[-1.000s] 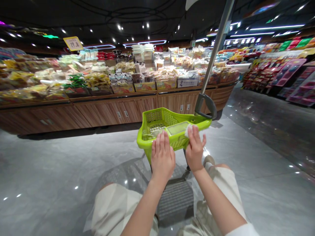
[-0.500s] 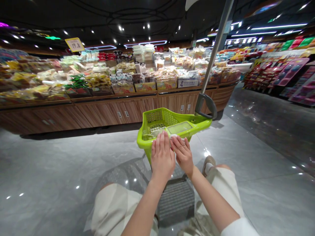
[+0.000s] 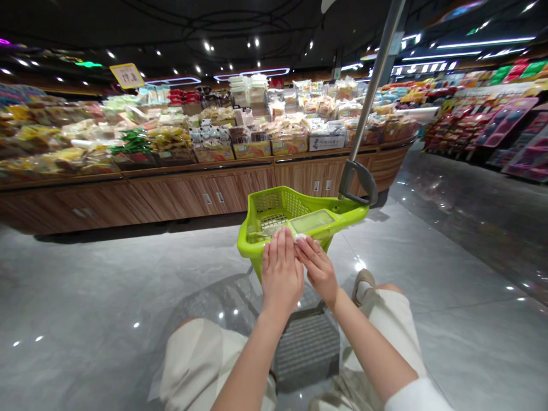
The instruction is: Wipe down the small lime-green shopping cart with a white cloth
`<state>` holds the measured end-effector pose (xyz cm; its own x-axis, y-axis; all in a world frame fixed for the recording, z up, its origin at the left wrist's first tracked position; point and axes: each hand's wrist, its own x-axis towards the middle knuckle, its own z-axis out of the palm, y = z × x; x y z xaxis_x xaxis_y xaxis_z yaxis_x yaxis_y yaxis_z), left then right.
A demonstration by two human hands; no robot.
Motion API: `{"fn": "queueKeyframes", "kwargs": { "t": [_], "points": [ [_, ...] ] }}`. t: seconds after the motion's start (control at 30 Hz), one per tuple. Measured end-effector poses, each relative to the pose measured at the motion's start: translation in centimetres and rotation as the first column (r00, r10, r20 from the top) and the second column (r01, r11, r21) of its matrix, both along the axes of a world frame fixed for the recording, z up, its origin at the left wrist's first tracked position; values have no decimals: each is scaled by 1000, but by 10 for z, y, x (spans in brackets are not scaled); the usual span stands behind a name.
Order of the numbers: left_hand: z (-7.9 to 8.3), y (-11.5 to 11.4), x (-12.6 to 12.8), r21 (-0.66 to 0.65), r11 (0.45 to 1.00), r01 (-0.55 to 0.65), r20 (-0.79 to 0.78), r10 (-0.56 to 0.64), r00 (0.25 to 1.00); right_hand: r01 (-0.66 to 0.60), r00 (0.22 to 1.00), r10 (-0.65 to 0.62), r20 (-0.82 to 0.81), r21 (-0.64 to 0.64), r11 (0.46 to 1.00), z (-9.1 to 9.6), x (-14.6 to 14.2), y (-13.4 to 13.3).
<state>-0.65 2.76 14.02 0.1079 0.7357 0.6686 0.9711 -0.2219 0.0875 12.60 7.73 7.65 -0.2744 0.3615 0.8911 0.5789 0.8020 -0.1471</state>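
Both hands are at work on the green basket (image 3: 252, 249), which stands up off the grey floor (image 3: 128, 274) between the person's legs and the wooden display (image 3: 184, 200). Here's the left hand (image 3: 281, 277), laid over the basket's near edge, fingers straight and tight together, pointing away, nothing to be seen in their grip. And right beside it, the right hand (image 3: 320, 273) comes in at a slant, its fingers close together and bent over a small white wad (image 3: 301, 237), holding it down on that same near edge! The thumb there is out of sight. Fingertips of the two hands are all but meeting, the wad poking out just to the right of the left hand's. Just beyond the wad, a clear panel (image 3: 312, 222) sits along the near edge, with the basket's open hollow to its left. Over at the basket's narrow right end stands a dark handle (image 3: 367, 181), and a metal pole (image 3: 377, 80) rises from there, leaning right. Past the basket, the display is heaped with packets (image 3: 291, 127), a yellow-edged sign (image 3: 127, 75) above its left part.
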Motion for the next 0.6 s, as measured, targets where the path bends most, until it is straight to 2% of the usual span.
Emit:
{"fn": "queueKeyframes", "kwargs": {
  "t": [0.1,0.2,0.27,0.37,0.43,0.47,0.53,0.6],
  "points": [
    [-1,0,-2,1,1000,5,2,-5,1000,166,974,-169,-150,-30,986,5,25,13],
    [-1,0,0,-6,1000,0,9,0,1000,314,860,-330,-389,-105,943,14,34,21],
    [0,0,2,-10,1000,-6,9,6,1000,292,865,-314,-391,-116,949,15,23,16],
    [0,0,3,-5,1000,-11,4,11,1000,117,981,-124,-152,-57,992,10,-1,1],
    [0,0,1,1,1000,-12,-2,12,1000,-3,1000,3,5,-10,1000,6,-3,-3],
    [0,0,0,2,1000,-9,-5,9,1000,-27,999,27,37,4,1000,6,2,-1],
    [0,1,-2,2,1000,-5,-9,5,1000,23,999,-23,-25,13,1000,7,19,8],
    [0,1,-2,0,1000,-6,-12,6,1000,161,959,-160,-232,-16,987,12,35,19]
  ]
}}
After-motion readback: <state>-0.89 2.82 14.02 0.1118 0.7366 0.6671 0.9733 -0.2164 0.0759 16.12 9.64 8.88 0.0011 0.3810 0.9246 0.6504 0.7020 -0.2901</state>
